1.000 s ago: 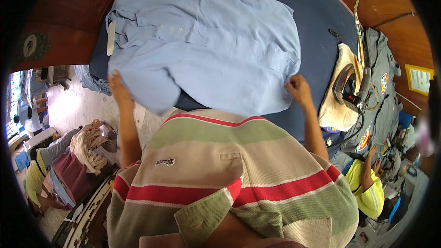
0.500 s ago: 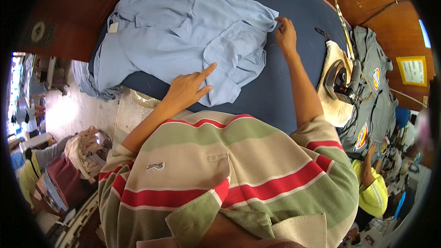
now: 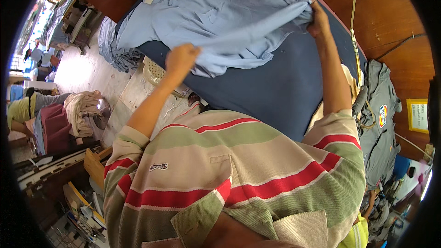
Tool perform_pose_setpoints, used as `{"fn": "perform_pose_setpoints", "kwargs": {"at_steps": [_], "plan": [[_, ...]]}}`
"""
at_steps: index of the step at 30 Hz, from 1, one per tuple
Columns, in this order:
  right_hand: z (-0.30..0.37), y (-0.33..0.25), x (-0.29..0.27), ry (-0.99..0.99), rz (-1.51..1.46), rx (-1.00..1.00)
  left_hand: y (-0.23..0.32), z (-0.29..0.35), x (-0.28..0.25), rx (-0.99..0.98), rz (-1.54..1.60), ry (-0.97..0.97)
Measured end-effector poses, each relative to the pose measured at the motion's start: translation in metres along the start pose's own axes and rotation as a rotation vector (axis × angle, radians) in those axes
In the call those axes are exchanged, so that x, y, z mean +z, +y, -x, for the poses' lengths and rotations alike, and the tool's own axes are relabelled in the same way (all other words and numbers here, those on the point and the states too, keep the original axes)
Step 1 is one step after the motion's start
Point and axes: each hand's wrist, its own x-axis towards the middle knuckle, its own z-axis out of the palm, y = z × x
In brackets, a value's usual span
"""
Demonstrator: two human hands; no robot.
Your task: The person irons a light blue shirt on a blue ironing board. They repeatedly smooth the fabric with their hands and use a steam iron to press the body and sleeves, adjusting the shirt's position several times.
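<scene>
Garment: light-blue cloth shirt (image 3: 216,25), rumpled, over the far part of the dark-blue cloth-covered table (image 3: 275,92); one fold stretched between both hands.
Left hand (image 3: 182,62): at the shirt's near edge, slightly blurred, fingers curled shut on fabric.
Right hand (image 3: 318,22): farther off, fingers closed around a bunched shirt end.
Right of table, as I see it: grey garments with coloured patches (image 3: 380,128).

a navy-blue cloth-covered table (image 3: 275,92) was overlaid by a rumpled light-blue fabric shirt (image 3: 202,7) and, at right, a cream cloth (image 3: 316,118).
</scene>
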Motion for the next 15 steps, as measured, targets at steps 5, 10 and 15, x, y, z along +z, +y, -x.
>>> {"fn": "perform_pose_setpoints", "kwargs": {"at_steps": [5, 10, 15], "plan": [[0.108, -0.102, 0.042, -0.405, 0.271, -0.321, -0.023, -0.032, -0.094, 0.099, -0.177, 0.487], [0.138, -0.141, 0.032, -0.424, 1.622, -0.731, -0.061, -0.076, -0.214, 0.312, -0.777, 0.713], [0.131, -0.170, 0.012, 0.352, 2.162, -0.817, -0.053, -0.114, -0.318, 0.251, -0.743, 0.790]]}}
